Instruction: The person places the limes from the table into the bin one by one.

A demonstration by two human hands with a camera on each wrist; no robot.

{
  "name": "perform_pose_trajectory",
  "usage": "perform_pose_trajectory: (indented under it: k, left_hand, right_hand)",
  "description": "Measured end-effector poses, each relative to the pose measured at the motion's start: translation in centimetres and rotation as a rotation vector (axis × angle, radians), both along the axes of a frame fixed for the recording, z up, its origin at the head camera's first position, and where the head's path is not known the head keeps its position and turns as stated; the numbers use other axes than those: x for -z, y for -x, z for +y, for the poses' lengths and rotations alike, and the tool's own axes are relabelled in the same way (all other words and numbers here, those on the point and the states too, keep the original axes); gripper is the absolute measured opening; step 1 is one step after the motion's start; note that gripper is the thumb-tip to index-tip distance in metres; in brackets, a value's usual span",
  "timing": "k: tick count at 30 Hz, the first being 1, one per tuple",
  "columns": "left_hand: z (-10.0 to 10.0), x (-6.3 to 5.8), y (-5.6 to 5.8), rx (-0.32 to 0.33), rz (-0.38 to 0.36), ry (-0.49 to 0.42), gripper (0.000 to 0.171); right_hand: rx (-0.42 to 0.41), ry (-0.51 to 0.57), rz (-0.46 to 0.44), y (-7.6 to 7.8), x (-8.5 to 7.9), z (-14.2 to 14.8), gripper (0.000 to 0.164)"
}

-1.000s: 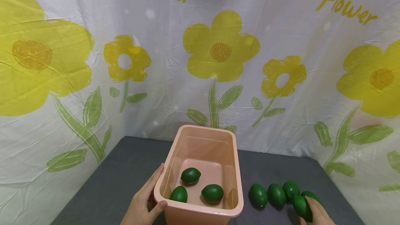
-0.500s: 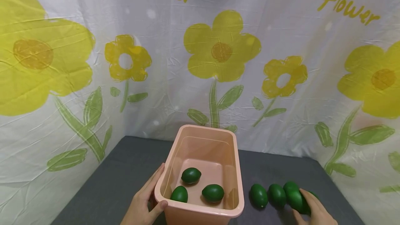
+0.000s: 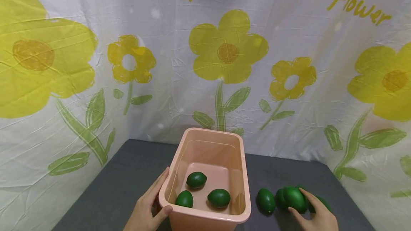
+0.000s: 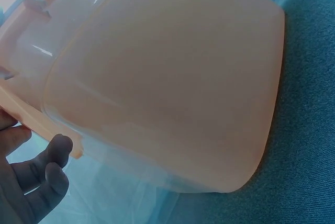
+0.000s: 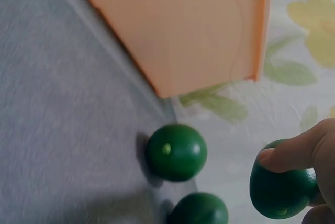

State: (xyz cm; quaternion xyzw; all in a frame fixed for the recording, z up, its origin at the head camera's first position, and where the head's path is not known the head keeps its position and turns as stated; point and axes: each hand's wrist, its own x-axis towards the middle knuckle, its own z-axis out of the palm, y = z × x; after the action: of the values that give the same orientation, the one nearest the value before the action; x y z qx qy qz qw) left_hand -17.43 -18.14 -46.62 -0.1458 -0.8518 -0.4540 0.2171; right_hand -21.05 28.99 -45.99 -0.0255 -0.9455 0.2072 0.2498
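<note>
Right hand (image 3: 318,216) pinches a green fruit (image 3: 294,199); I'd carry it high over the pink bin (image 3: 208,215), which the left hand (image 3: 149,204) grips.

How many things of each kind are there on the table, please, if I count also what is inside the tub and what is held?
Peach-pink tub: 1
Green lime-like fruits: 8 (3 inside the tub, 4 on the table, some partly hidden, 1 in the right grip)
Total: 9
</note>
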Motion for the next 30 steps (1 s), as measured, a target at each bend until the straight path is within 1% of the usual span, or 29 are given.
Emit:
perform_pose_trajectory:
  k: [2,4,6,9,11,15,20,25,28,30]
  left_hand:
    - [0.0,0.0,0.0,0.0,0.005,0.002,0.082]
    - [0.0,0.1,0.0,-0.001,0.006,0.003,0.082]
    - [0.0,0.0,0.0,-0.003,0.0,0.001,0.082]
    - [0.0,-0.1,0.0,0.004,-0.026,-0.021,0.082]
    - [0.0,-0.1,-0.1,0.01,-0.028,-0.027,0.082]
    - [0.0,-0.1,0.0,0.027,-0.018,-0.028,0.082]
    - [-0.1,0.0,0.0,0.027,0.0,-0.014,0.081]
    - [-0.1,0.0,0.1,0.034,0.035,-0.012,0.083]
    - [-0.1,0.0,0.1,0.037,0.035,-0.02,0.083]
    - [-0.1,0.0,0.0,0.033,0.023,-0.023,0.083]
  right_hand:
    - [0.008,0.035,-0.01,0.1,-0.3,-0.5,0.071]
    - [0.025,0.078,-0.042,0.1,-0.6,-1.1,0.071]
    - [0.031,0.132,-0.103,0.0,-1.0,-1.5,0.074]
    - [0.034,0.227,-0.223,0.1,-1.7,-2.0,0.079]
    - [0.023,0.291,-0.296,0.1,-2.1,-2.1,0.082]
    - [-0.006,0.425,-0.378,0.3,-2.6,-2.3,0.087]
    - [-0.041,0.587,-0.417,0.5,-3.0,-2.6,0.089]
    - [-0.079,0.698,-0.429,0.8,-3.1,-2.8,0.091]
    - [-0.099,0.708,-0.427,1.0,-3.1,-3.0,0.094]
    - [-0.108,0.69,-0.432,1.1,-3.2,-3.2,0.095]
